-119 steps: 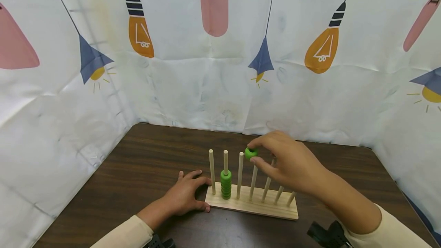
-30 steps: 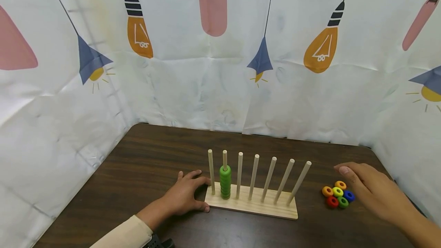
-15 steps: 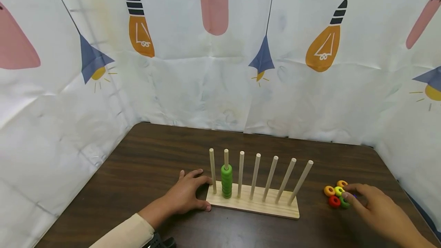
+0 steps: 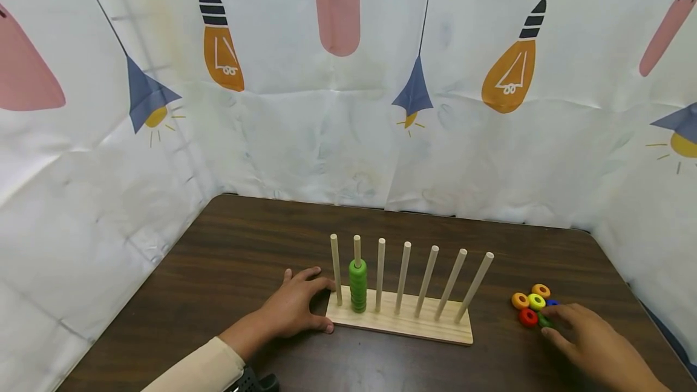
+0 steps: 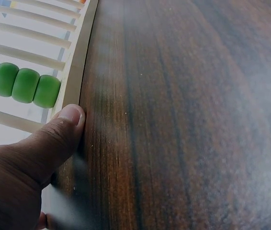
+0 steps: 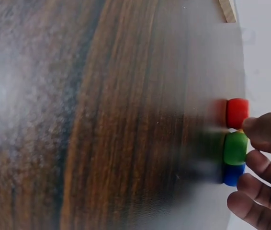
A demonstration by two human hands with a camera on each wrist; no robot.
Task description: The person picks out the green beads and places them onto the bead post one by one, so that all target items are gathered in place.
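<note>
My left hand (image 4: 296,305) holds the left end of a wooden peg stand (image 4: 403,322), thumb at its front edge and a finger at the back. In the left wrist view the thumb (image 5: 59,132) presses the stand's edge. Green beads (image 4: 357,286) are stacked on the second peg from the left; the other pegs are bare. My right hand (image 4: 596,343) is low at the table's right, thumb and index finger apart on either side of a loose green bead (image 6: 235,148). Beside it lie a red bead (image 6: 238,113) and a blue bead (image 6: 233,174).
Two orange beads (image 4: 520,300) and a yellow bead (image 4: 536,302) lie in the same cluster right of the stand. The dark wooden table (image 4: 261,228) is bordered by a white printed curtain (image 4: 305,138) at the back and sides.
Four seconds ago my right hand held a green bead above the stand; the green stack is now taller. The right hand moved right, then lowered to the loose green bead. The left hand stayed put.
</note>
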